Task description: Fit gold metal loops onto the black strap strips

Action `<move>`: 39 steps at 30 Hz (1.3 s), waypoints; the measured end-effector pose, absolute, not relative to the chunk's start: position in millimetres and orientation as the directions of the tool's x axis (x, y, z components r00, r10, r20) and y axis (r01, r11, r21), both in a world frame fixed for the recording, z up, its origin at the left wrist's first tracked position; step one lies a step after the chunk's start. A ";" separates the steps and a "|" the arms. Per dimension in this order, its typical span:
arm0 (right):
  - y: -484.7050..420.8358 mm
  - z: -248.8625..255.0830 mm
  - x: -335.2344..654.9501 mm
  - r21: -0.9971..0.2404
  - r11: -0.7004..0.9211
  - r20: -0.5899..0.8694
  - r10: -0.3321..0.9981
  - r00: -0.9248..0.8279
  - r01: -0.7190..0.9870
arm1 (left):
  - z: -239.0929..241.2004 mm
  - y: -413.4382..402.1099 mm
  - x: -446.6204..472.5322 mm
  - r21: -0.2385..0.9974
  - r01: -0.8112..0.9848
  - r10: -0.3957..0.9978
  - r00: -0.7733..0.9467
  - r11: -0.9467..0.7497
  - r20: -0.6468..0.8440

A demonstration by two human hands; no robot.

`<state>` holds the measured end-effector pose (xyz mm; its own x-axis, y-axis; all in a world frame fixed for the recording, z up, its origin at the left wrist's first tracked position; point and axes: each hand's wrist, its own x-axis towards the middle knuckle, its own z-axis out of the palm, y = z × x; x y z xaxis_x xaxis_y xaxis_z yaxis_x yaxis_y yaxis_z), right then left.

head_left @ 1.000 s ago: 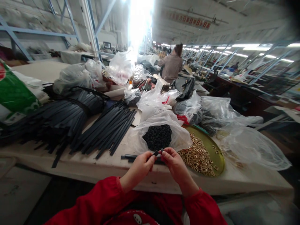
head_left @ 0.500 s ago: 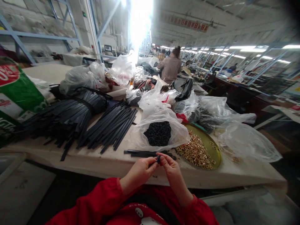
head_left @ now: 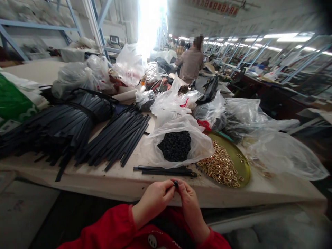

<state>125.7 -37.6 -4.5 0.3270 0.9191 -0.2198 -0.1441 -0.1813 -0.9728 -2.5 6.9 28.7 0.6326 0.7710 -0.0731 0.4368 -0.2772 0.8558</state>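
— Both hands dropped below the table edge?
— Yes; left hand and right hand pinch one small black piece together. Factory hall behind.

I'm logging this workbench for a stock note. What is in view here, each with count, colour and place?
small part: one, black, pinched between both hands' fingertips
strips: a few, black, flat on the table edge ahead of the hands
strip piles: many, black, table left
open bag of small pieces: one, clear bag, black contents, table centre
tray: one, brass-green, table right
buckles: many, gold, on the tray
plastic bags: several, clear, behind and right
person: one, grey top, far end
table: one, pale
left hand: one, red sleeve
right hand: one, red sleeve
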 end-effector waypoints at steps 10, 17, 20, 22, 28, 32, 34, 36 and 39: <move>-29.7 -19.8 135.0 -0.998 -0.069 -0.062 0.936 0.348 0.006 | 12.4 19.6 1.9 0.928 0.346 0.751 0.648 -0.140 -0.128; -34.9 -2.3 127.5 -0.971 -0.156 -0.203 0.938 0.280 -0.181 | 30.9 20.4 -5.5 0.952 0.304 0.741 0.649 -0.046 -0.171; -41.4 0.1 124.6 -0.972 -0.153 -0.201 0.935 0.293 -0.180 | 30.5 20.4 -7.3 0.946 0.321 0.710 0.657 0.040 -0.253; -46.1 -0.3 125.1 -0.977 -0.127 -0.176 0.934 0.309 -0.173 | 28.1 19.2 -9.6 0.931 0.356 0.715 0.630 0.083 -0.305; -53.3 0.1 127.7 -0.912 -0.237 -0.305 0.937 0.168 -0.334 | 27.8 11.6 -17.1 0.889 0.456 0.798 0.551 -0.041 -0.245; -58.2 1.2 128.5 -0.757 -0.377 -0.402 0.913 -0.076 -0.534 | 29.3 6.4 -19.2 0.805 0.564 0.832 0.526 -0.185 -0.177; -62.3 0.2 128.2 -0.684 -0.411 -0.408 0.900 -0.151 -0.603 | 28.3 3.8 -19.2 0.760 0.616 0.830 0.521 -0.205 -0.199; -66.0 -1.6 127.5 -0.652 -0.415 -0.398 0.900 -0.179 -0.634 | 27.2 1.6 -18.7 0.741 0.639 0.824 0.521 -0.206 -0.220; -67.7 -4.7 127.1 -0.673 -0.379 -0.369 0.916 -0.156 -0.635 | 28.1 -1.1 -17.7 0.766 0.610 0.805 0.548 -0.201 -0.225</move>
